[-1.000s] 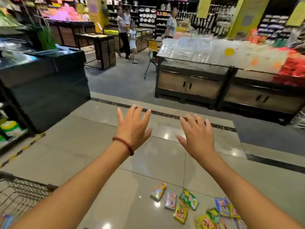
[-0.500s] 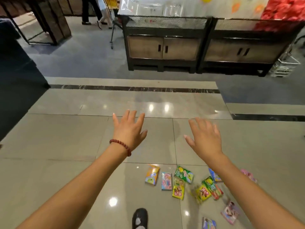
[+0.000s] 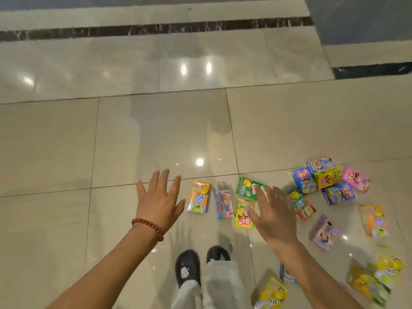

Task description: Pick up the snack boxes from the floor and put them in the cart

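Observation:
Several colourful snack boxes lie scattered on the glossy tile floor. An orange box (image 3: 199, 196), a pale blue and pink box (image 3: 223, 204), a green box (image 3: 247, 188) and a yellow box (image 3: 243, 214) lie just ahead of my feet. More boxes cluster at the right, among them a blue box (image 3: 304, 180) and a pink box (image 3: 355, 178). My left hand (image 3: 159, 200), with a red bead bracelet at the wrist, hovers with spread fingers left of the orange box. My right hand (image 3: 273, 209) is spread above the green and yellow boxes. Neither hand holds anything. The cart is out of view.
My two black shoes (image 3: 187, 267) stand just behind the nearest boxes. Beige tiles (image 3: 156, 134) stretch ahead to a dark marble strip (image 3: 156, 30). More yellow boxes (image 3: 270, 294) lie at the bottom right beside my right arm.
The view has tilted down from the shop aisle to the floor. Both hands have dropped toward the boxes, the right hand now over the green and yellow ones. The cart has left the view.

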